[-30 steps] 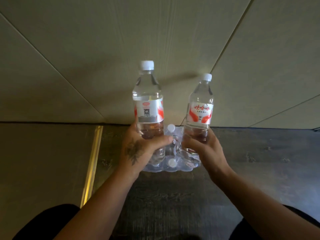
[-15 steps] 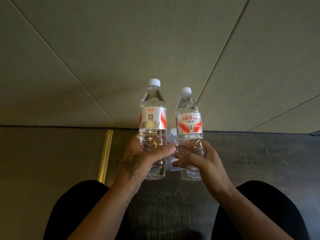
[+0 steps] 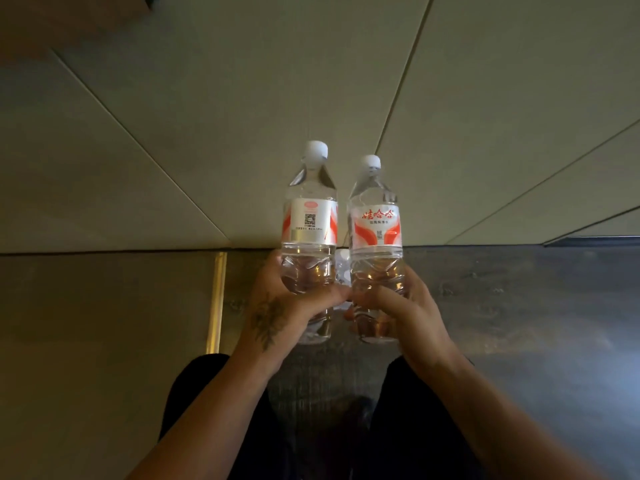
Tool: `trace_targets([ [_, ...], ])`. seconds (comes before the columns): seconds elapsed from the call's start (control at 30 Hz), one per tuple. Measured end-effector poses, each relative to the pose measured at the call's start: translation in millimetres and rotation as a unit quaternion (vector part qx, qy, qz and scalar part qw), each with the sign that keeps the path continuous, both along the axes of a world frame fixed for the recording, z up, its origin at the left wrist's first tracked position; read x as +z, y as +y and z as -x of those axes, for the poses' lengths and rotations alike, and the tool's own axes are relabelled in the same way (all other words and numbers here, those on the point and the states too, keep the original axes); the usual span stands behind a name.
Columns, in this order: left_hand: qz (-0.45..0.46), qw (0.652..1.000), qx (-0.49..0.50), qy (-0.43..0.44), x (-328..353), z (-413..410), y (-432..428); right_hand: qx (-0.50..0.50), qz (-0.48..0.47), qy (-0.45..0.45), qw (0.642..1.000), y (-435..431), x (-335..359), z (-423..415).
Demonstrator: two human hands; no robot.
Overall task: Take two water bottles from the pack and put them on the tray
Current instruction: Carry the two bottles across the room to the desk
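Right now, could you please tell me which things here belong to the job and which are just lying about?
Job: left bottle, right bottle, left hand, right hand, pack glimpsed between the bottles.
Lying about: gold strip, brown shape top left.

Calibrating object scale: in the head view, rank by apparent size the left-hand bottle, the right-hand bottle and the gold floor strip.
1-2. Left-hand bottle and right-hand bottle: alike; the slight difference may be nearness.
3. Gold floor strip: smallest.
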State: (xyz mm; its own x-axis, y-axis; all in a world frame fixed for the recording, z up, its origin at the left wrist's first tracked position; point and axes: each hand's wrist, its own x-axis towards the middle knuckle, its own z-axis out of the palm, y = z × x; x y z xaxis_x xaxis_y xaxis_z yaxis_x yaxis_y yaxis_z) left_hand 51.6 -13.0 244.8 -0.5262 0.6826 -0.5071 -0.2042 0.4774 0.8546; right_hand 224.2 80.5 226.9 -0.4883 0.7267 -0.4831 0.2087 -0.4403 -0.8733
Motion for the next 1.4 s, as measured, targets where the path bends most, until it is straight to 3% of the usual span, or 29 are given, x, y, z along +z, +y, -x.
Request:
trace_targets([
  [0.43, 0.007, 0.999, -0.004, -0.04, 373.9, -67.5, -66.2, -0.033, 0.022, 0.041, 0.998, -70.5, 371.7, -63.0],
  [0.57, 0.008, 0.999, 0.004, -0.037, 439.9, -79.3, -82.1, -0.055, 0.035, 0.053, 0.996, -94.7, 434.7, -84.4],
  [0.83, -0.021, 0.993, -0.115, -0.024, 489.7, -90.9, -90.1, -0.158, 0.029, 0.096, 0.982, -147.4, 480.1, -123.8],
  [1.0, -0.036, 0.971, -0.237, -0.02, 499.1, -112.0, -94.9, -0.288, 0.007, 0.078, 0.954, -206.8, 493.5, -146.7],
  [1.13, -0.044, 0.933, -0.355, -0.04, 496.0, -141.4, -105.9, -0.401, -0.002, 0.069, 0.913, -260.4, 497.4, -169.0],
  [1.4, -0.033, 0.841, -0.538, -0.043, 500.3, -241.8, -150.3, -0.604, -0.007, 0.061, 0.794, -383.1, 508.8, -225.2],
])
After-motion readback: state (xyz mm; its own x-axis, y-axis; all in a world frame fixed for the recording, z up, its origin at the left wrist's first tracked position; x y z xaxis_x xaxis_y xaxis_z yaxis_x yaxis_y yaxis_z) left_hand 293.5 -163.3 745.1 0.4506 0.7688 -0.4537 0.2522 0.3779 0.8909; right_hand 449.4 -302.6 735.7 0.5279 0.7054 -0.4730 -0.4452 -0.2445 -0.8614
